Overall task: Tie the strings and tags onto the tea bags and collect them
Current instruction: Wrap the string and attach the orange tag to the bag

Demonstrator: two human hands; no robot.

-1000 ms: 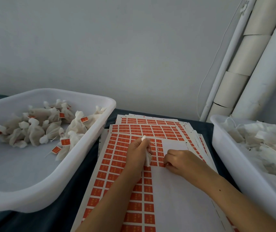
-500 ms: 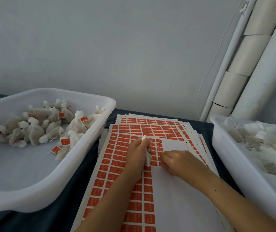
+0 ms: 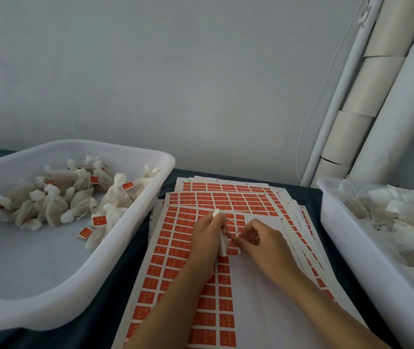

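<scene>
— Head view, over the dark-covered table [image 3: 115, 293]: what do we have in our hands?

— Our left hand [image 3: 207, 238] has its fingers curled round a small white mesh tea bag [image 3: 222, 244], gathered neck poking out above the knuckles. Our right hand [image 3: 263, 244], just beside it, pinches the thin white string [image 3: 236, 226] that loops off the bag. Both hover over the stack of white sheets of orange rectangular tags [image 3: 191, 250] at the table's middle.

— And the rest?

— At the left edge, the wide white plastic tub [image 3: 50, 311] holds tied, tagged bags [image 3: 57, 200] heaped toward its far side. At the right edge, the second white tub [image 3: 346, 238] holds loose flat bags with strings [image 3: 397, 217].

— How will the bag handle?

— Light and soft, we judge; the mesh crushes easily and could tear, so we should hold it at the gathered neck. The string is fine and slippery, best pinched near its end. Whether a tag is already on it, we cannot tell.
</scene>
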